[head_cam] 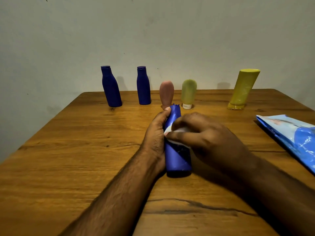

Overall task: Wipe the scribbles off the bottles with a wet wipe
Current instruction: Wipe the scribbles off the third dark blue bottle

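Observation:
A blue bottle (177, 159) lies on the wooden table (85, 150), its top pointing away from me. My left hand (156, 137) grips its left side, thumb up near the neck. My right hand (204, 138) presses a white wet wipe (168, 129) against the bottle's upper middle; most of the wipe is hidden under the fingers. Faint marks show on the bottle just below the wipe.
Along the far edge stand two dark blue bottles (111, 87) (143, 86), a pink tube (166, 94), a green tube (188, 93) and a tall yellow tube (242, 90). A blue wet-wipe pack (293, 137) lies at the right edge.

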